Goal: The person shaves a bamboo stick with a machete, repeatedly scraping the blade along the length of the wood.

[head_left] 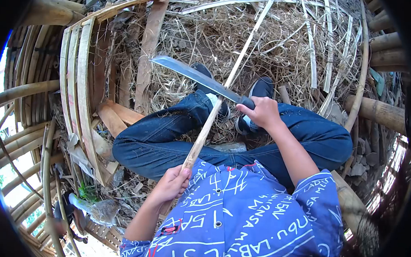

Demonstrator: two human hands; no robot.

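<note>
My left hand (pixel 173 183) is closed around the lower end of a long pale bamboo strip (pixel 205 130), close to my shirt front. From there the strip slants up and right, past my feet and over the shavings. In my right hand (pixel 262 112) is the dark handle of a machete (pixel 192 75), whose broad blade points to the upper left. The blade crosses the strip near the handle, above my shoes. My crossed legs in jeans lie beneath both.
Curly shavings (pixel 184 43) cover the ground ahead, with several split strips (pixel 311 57) at the right. A wooden crate frame (pixel 84 83) stands at the left beside a brown board (pixel 150 49). Thick bamboo poles (pixel 379 113) flank the right side. Another person (pixel 66 217) is partly visible at lower left.
</note>
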